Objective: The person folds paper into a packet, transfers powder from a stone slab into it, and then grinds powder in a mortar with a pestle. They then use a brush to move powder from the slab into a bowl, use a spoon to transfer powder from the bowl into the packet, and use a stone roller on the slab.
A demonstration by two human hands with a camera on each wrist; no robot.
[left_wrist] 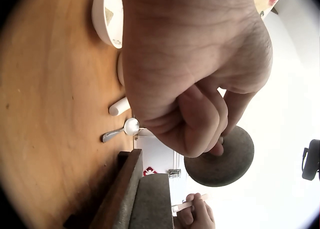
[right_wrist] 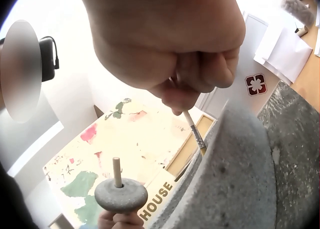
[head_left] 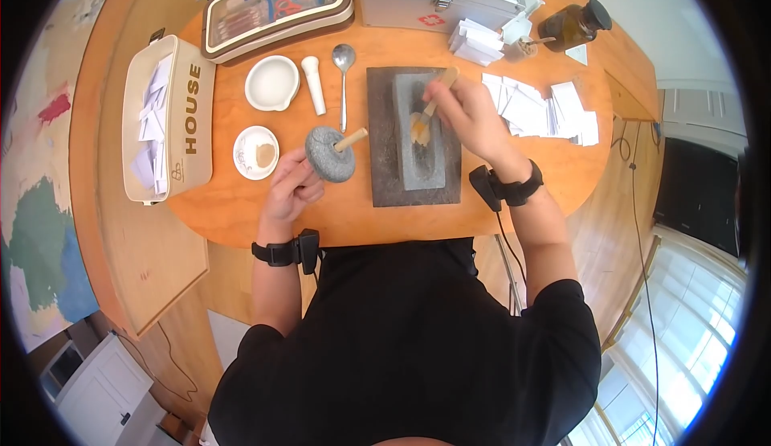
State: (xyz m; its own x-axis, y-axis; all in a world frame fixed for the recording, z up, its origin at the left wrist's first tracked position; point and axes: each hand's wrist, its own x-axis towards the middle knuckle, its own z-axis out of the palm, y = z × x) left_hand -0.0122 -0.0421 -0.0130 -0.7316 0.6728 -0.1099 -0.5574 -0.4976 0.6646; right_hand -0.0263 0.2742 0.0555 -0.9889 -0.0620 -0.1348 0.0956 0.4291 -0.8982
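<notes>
My left hand [head_left: 291,189] holds a grey stone grinding wheel [head_left: 324,155] by its wooden axle, raised left of the trough. The free axle end [head_left: 350,139] sticks out to the right; the fingers curl around the other end, seen in the left wrist view. My right hand [head_left: 472,116] pinches a small flat brush [right_wrist: 196,134] by its wooden handle. Its bristles point down into the narrow grey stone trough [head_left: 423,179], where tan powder [head_left: 418,134] lies. Under the trough is a dark stone slab [head_left: 382,195].
Left of the slab are a spoon [head_left: 344,59], white pestle [head_left: 313,84], white mortar [head_left: 250,96] and small dish [head_left: 241,165] with powder. A HOUSE bin [head_left: 201,116] stands at left. Behind are two cases; paper packets [head_left: 522,108] and a brown jar [head_left: 566,26] are right.
</notes>
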